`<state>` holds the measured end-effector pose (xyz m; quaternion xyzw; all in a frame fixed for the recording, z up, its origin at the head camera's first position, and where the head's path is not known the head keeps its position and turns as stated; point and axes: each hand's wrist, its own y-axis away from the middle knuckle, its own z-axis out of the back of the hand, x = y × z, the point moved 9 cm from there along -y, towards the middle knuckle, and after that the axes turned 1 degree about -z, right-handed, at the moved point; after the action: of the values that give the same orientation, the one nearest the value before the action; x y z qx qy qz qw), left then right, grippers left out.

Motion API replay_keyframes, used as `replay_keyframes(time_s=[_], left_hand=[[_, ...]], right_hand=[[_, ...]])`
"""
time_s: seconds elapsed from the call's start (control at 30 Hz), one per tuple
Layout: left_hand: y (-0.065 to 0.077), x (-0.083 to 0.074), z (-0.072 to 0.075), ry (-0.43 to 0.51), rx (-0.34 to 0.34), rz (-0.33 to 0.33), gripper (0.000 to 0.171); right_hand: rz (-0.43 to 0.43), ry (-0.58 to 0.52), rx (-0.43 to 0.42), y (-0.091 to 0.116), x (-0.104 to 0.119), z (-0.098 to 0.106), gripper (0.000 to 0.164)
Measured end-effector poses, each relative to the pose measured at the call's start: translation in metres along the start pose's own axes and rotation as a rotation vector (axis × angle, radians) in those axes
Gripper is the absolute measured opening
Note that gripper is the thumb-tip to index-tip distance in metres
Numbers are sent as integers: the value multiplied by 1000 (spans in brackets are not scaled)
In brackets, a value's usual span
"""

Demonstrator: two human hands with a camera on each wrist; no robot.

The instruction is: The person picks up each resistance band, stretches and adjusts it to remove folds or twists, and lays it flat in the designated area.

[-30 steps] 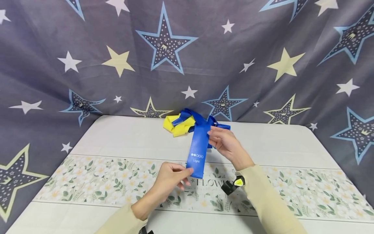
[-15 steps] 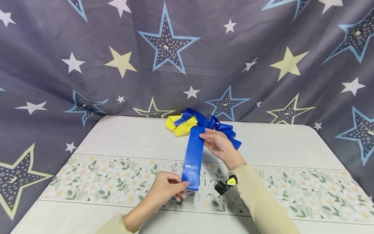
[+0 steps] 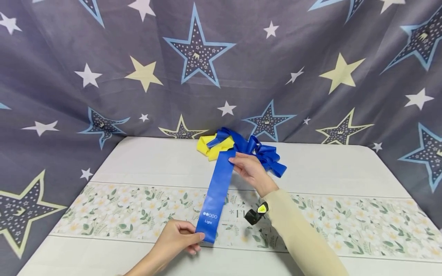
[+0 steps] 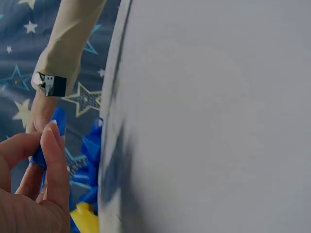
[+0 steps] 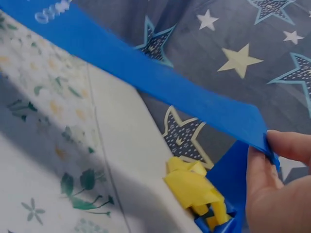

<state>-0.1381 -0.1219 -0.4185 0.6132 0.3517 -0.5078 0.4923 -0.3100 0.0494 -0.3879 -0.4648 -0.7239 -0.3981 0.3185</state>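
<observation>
A flat blue resistance band point(image 3: 215, 191), printed "Light" with a row of small circles, stretches slantwise between both hands. My left hand point(image 3: 179, 237) pinches its near, lower end between thumb and fingers. At the far end my right hand point(image 3: 253, 172) pinches the band; in the right wrist view, the band point(image 5: 165, 90) folds over at those fingertips and another blue stretch hangs below. Behind the right hand lies a heap of loose blue bands point(image 3: 271, 155), beside a folded yellow band point(image 3: 204, 145). In the left wrist view, fingers hide most of the pinched end point(image 4: 58, 120).
The white table point(image 3: 155, 157) carries a floral printed strip point(image 3: 131, 211) across its middle. A grey curtain with stars point(image 3: 241, 69) hangs just behind the table's back edge. A small black camera point(image 3: 253, 216) sits on the right wrist.
My left hand has moved down and left with the band's near end, and the right hand slightly left. More of the band's length shows between them. The blue heap lies more spread to the right.
</observation>
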Motion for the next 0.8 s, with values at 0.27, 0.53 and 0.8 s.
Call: replay_keyframes(time_s=[0.27,0.53,0.8], left_hand=[[17,30,21,4,-15,113,13],[34,48,38,-82,11,195,22],[46,57,57,-156,25,230,25]], right_hand=[[-5,104,-40,-20,-22,-8,56],[-18,196,-71,-35,-41,-22,51],[-44,231,-82,-52,-68,-43,50]])
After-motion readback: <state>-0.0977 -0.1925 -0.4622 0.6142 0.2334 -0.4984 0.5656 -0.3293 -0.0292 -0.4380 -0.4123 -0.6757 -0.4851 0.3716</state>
